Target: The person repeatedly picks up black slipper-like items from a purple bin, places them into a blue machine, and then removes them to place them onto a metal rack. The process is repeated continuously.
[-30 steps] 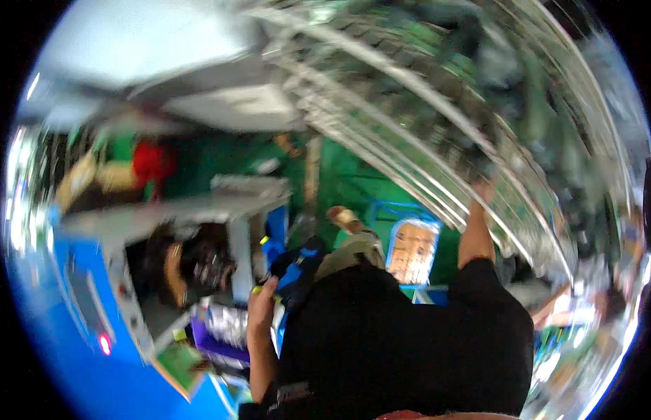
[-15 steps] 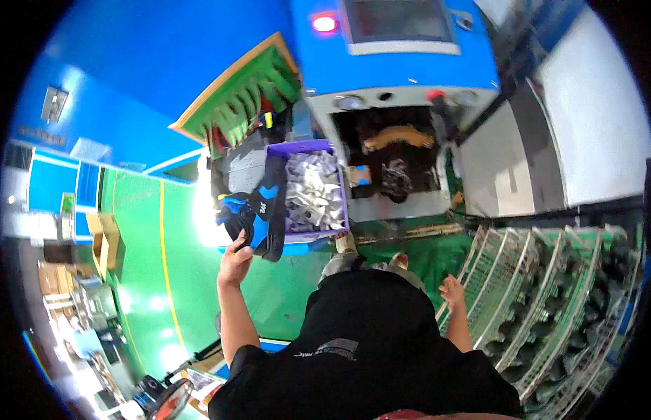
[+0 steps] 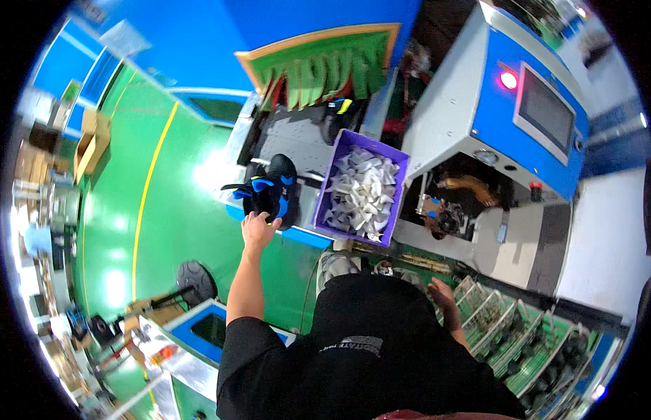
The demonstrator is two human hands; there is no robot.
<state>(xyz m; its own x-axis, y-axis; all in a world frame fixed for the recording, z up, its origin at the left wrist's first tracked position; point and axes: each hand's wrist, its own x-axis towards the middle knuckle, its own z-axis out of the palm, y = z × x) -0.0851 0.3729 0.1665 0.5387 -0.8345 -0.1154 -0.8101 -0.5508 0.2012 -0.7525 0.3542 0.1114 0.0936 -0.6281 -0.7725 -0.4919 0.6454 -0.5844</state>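
My left hand [image 3: 261, 229] is closed on the near end of a black shoe [image 3: 258, 197] with blue parts. A second black-and-blue shoe [image 3: 286, 203] stands right beside it. Both are at the near left end of a grey conveyor bed [image 3: 290, 138]. My right hand [image 3: 442, 295] hangs low at my right side, near a wire rack, its fingers loosely apart and holding nothing.
A purple bin [image 3: 318, 222] of white curved pieces stands right of the shoes. Green strip curtains [image 3: 318, 77] hang over the conveyor, with a dark shoe [image 3: 332, 122] below. A blue-and-white machine [image 3: 465, 105] stands right; the wire rack [image 3: 521, 336] holds dark items.
The view has turned left, so the machine and bin now sit farther right. My left hand stays at the shoes, which now stand lower on the conveyor end. My right hand still hangs empty.
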